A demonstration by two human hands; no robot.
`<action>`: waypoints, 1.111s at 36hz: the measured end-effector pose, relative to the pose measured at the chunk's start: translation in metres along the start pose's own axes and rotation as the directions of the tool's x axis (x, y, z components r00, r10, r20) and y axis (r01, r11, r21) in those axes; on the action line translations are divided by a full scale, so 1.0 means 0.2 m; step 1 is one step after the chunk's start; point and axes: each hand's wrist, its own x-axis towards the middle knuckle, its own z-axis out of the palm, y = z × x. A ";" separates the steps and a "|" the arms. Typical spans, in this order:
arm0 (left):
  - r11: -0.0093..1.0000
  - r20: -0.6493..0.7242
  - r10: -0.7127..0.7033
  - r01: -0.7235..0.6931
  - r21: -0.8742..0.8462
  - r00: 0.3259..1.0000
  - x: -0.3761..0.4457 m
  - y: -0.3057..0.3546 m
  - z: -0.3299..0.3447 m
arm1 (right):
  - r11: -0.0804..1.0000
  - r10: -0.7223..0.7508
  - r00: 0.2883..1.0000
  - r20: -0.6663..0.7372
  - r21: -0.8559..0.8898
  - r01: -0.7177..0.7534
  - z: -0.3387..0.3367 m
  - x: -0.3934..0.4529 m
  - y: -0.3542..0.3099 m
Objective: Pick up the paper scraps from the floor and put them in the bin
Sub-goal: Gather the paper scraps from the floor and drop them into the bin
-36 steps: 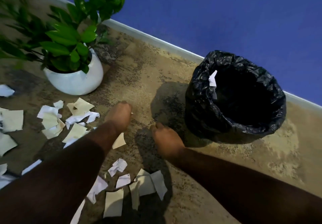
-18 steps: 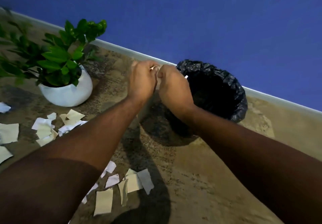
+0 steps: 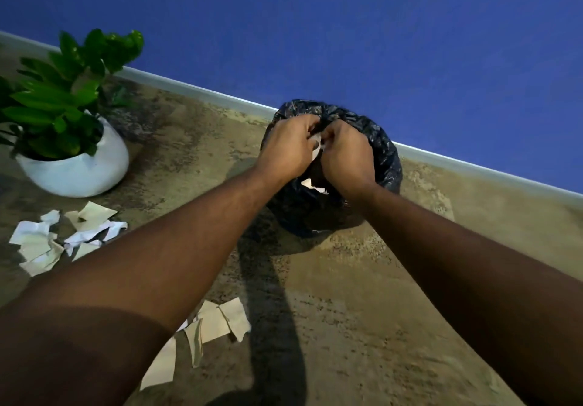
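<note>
My left hand [image 3: 287,148] and my right hand [image 3: 345,154] are held together above the mouth of the black-bagged bin [image 3: 386,159]. Between their curled fingers shows a white paper scrap [image 3: 316,150], gripped from both sides. Another pale scrap [image 3: 310,183] shows below the hands, inside the bin. Several torn scraps [image 3: 220,318] lie on the floor under my left forearm. A further pile of scraps [image 3: 63,238] lies at the left, in front of the plant pot.
A green plant in a white pot [image 3: 75,168] stands at the left on the mottled brown floor. A blue wall with a pale skirting board [image 3: 473,168] runs behind the bin.
Both hands rose from the floor, came together holding paper, and moved right over the bin's opening. The view tilted up toward the wall.
</note>
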 end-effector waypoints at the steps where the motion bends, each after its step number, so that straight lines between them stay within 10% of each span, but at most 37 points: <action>1: 1.000 0.010 0.004 -0.004 0.001 1.000 0.00 0.00 0.00 | 1.000 -0.001 1.000 -0.006 -0.019 0.001 0.00 0.00 0.01; 20: 0.931 0.033 -0.141 0.121 0.344 0.989 -0.40 -0.42 -0.43 | 0.920 -0.382 0.911 0.154 -0.026 0.390 0.31 -0.23 -0.43; 25: 0.837 0.187 -0.321 0.185 0.516 0.929 -0.70 -0.58 -0.56 | 0.867 -0.435 0.741 0.511 0.016 0.498 0.54 -0.39 -0.53; 33: 0.714 0.298 -0.622 0.369 0.595 0.724 -1.21 -0.83 -0.57 | 0.755 -0.304 0.217 0.928 0.096 0.649 0.82 -0.71 -0.44; 40: 0.523 0.236 -0.825 0.534 0.665 0.514 -1.58 -0.96 -0.43 | 0.833 0.076 0.227 0.971 -0.187 0.520 0.92 -0.96 -0.24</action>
